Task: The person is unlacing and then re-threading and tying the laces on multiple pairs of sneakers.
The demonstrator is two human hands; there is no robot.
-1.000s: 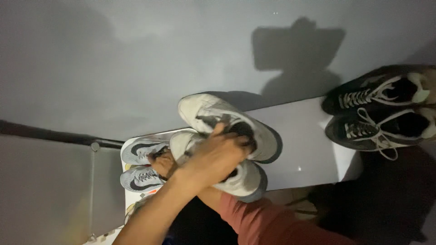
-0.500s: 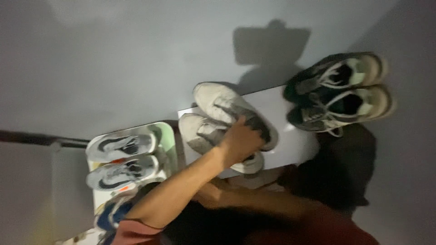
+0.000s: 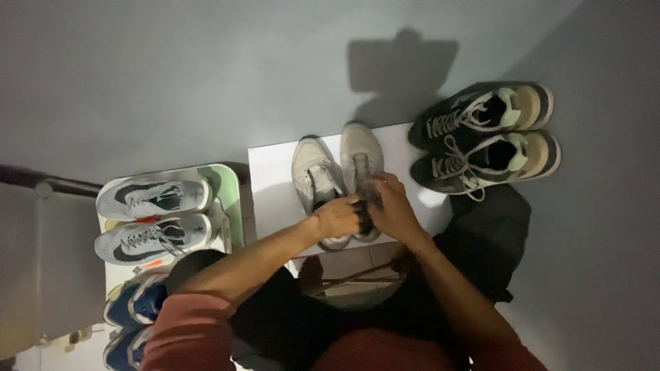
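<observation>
A pair of worn, pale grey-white lace-up sneakers [image 3: 337,178] stands side by side on a white box-shaped shelf [image 3: 271,196], toes toward the grey wall [image 3: 172,69]. Both hands meet over the heel end of the right-side shoe: the left hand [image 3: 337,216] and the right hand [image 3: 393,209] have their fingers curled around its dark collar and tongue, gripping it. Dark green-and-cream sneakers [image 3: 485,137] sit just beside, to the right; grey mesh running shoes [image 3: 152,216] lie well apart on the left.
</observation>
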